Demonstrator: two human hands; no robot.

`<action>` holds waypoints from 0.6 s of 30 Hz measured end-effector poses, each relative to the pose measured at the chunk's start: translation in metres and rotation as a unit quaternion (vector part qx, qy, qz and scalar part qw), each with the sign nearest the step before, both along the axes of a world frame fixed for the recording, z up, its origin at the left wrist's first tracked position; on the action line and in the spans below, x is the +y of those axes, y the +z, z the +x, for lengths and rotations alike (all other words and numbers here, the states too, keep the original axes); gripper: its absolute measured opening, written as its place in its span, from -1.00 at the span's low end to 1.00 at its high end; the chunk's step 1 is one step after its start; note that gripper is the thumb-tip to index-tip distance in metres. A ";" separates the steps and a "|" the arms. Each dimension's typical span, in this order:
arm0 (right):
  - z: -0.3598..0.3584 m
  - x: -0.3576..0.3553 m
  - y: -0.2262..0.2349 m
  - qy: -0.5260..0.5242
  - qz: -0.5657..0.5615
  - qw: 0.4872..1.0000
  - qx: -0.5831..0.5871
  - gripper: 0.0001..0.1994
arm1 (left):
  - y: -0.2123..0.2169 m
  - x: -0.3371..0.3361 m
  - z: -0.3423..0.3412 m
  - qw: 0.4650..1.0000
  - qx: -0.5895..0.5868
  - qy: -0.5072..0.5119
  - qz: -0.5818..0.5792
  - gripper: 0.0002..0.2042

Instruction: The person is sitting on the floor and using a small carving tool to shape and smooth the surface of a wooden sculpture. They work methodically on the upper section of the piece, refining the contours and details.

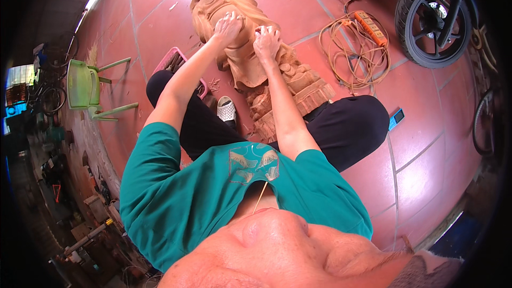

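A carved brown wooden statue [250,66] lies on the tiled floor between my legs. Its rounded top end points away from me, and its stepped, finely carved base is close to my right knee. My left hand [229,28] bears on the upper part of the carving, its fingers bent together over the wood. Just to the right, my right hand [266,41] touches the statue's side with curled fingers. Something small and dark shows at those fingertips, too small to name. Both forearms reach out bare from green sleeves.
Left of the statue stands a pink basket [173,56]; a green plastic chair [85,85] is farther left. To the right are a coiled cord [349,74], an orange power strip [372,29], a motorbike wheel [433,21] and a blue phone [396,119]. A white slipper [226,109] is near my left leg.
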State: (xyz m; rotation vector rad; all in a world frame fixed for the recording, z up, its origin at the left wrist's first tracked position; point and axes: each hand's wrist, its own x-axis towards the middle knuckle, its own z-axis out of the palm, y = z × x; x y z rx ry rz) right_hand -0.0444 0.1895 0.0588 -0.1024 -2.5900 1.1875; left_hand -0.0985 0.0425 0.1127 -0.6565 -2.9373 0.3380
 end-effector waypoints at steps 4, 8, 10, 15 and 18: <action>0.001 0.000 0.000 0.006 -0.013 1.000 0.004 -0.88 | -0.005 0.008 -0.008 0.998 -0.010 0.058 0.036 -0.80; 0.000 0.003 0.001 0.006 -0.014 1.000 -0.017 -0.87 | -0.002 0.010 0.021 0.992 -0.049 0.049 0.102 -0.78; -0.001 0.004 0.000 -0.004 -0.010 1.000 -0.012 -0.87 | 0.000 0.007 0.026 0.995 -0.042 0.024 0.092 -0.73; 0.000 0.002 0.005 0.004 -0.015 1.000 -0.025 -0.86 | -0.002 0.005 0.005 1.000 0.006 0.002 -0.007 -0.75; 0.002 0.000 0.007 0.014 -0.020 1.000 -0.016 -0.86 | -0.008 0.009 -0.016 0.998 -0.010 0.034 -0.058 -0.76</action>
